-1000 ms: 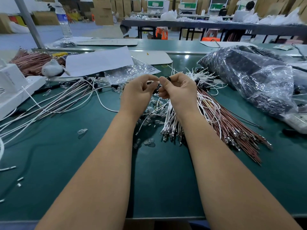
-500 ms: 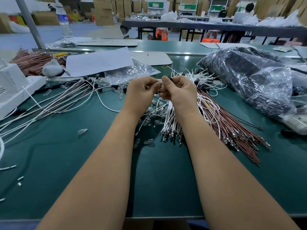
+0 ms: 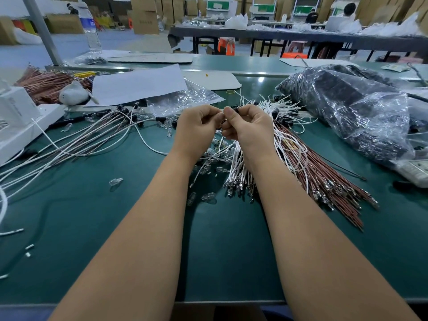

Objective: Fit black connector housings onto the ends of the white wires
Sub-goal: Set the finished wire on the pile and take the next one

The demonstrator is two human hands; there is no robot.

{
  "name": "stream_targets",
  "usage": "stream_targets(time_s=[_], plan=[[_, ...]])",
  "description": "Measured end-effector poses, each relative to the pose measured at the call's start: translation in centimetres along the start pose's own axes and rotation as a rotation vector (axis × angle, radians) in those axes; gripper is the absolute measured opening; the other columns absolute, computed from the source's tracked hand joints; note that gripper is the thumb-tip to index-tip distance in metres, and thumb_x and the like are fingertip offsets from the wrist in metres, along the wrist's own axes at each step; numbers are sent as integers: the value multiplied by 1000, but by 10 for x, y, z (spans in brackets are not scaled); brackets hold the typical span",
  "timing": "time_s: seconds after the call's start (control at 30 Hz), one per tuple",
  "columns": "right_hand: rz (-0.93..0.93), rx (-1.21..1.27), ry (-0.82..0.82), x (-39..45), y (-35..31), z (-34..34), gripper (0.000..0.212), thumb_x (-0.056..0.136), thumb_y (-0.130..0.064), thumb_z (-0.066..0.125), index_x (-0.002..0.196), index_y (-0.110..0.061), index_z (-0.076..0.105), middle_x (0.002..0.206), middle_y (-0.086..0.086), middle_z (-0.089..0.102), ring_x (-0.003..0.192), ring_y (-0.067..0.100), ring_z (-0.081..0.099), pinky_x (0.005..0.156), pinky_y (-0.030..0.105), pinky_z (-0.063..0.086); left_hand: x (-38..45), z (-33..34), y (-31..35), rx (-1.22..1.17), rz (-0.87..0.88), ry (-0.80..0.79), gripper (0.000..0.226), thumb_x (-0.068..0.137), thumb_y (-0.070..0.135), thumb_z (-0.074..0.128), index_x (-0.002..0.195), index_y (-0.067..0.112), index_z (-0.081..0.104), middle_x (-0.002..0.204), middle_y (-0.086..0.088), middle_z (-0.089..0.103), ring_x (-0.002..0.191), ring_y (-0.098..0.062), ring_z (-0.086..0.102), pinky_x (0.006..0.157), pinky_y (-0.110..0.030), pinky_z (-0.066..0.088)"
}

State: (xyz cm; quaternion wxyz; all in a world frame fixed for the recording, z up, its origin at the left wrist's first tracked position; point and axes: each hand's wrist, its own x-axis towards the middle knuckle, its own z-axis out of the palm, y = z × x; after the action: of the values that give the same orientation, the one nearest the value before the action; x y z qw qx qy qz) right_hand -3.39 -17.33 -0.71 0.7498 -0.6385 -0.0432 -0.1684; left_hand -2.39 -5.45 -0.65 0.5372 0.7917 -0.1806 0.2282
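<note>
Where the two hands meet above the green counter, a small black connector housing shows at the fingertips of the right hand, pinched there with the fingers curled round it; so little of it is visible that its long axis and heading cannot be told. The left hand is curled too, thumb and forefinger closed against the right hand's fingertips — what it pinches is hidden. Just under and beyond the hands lies the bundle of white wires, long axis running from the far right toward the near edge, metal terminals pointing at the person. Brown wires fan beside it to the right, terminals pointing near-right. Small clear glass bulbs are scattered on the counter below the hands. To the left, a loose sheaf of white and brown wires runs slantwise toward a white box. A clear plastic bag of dark parts sits at the far right, a white paper sheet at the far left. Beyond — a workshop hall with cardboard boxes and a long dark table.
</note>
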Motion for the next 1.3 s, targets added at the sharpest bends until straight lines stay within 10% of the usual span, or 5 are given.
stream_targets(time_s=[1.07,1.3], plan=[[8,133,83,0,-7,1,25,92,-6,63,70,-9,51,60,10,63,47,15,57,49,23,50,6,7,-5,105,5,65,9,92,15,61,94,11,69,76,2,64,70,-12,58,73,-35,52],[-15,-559,124,2,-24,-4,22,88,-24,66,106,-10,64,91,5,67,80,20,66,73,36,54,2,11,-1,87,-46,59,11,92,19,61,93,15,71,79,3,67,74,-14,63,73,-36,55]])
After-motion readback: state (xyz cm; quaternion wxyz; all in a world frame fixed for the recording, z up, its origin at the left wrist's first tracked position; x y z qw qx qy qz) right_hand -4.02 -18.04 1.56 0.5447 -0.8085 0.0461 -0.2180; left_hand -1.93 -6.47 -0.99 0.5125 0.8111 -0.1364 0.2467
